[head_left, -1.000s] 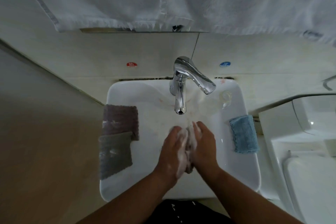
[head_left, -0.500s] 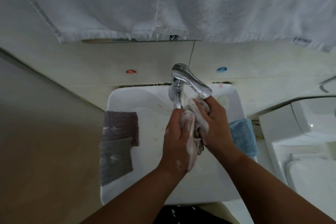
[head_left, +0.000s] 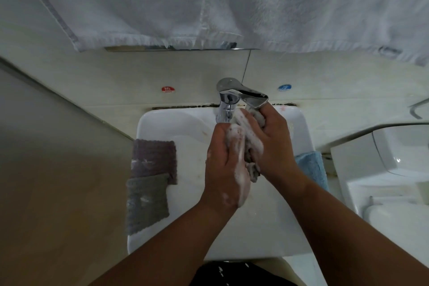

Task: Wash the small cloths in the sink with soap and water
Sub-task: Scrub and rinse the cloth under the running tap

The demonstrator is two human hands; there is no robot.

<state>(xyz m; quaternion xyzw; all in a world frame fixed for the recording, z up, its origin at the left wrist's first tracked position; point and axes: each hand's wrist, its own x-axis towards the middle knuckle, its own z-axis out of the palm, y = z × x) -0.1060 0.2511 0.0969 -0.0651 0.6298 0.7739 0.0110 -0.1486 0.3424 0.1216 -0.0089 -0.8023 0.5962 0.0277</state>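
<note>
Head view: L hand (head_left: 222,162), R hand (head_left: 277,146) both curl fingers round soapy cloth (head_left: 253,146), lengthwise twd tap lever (head_left: 253,95); R hand nearer.

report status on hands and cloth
Left hand and right hand both grip the soapy cloth under the faucet. Purple cloth, grey cloth on sink's left rim, blue cloth on right. Nothing blocking.
</note>
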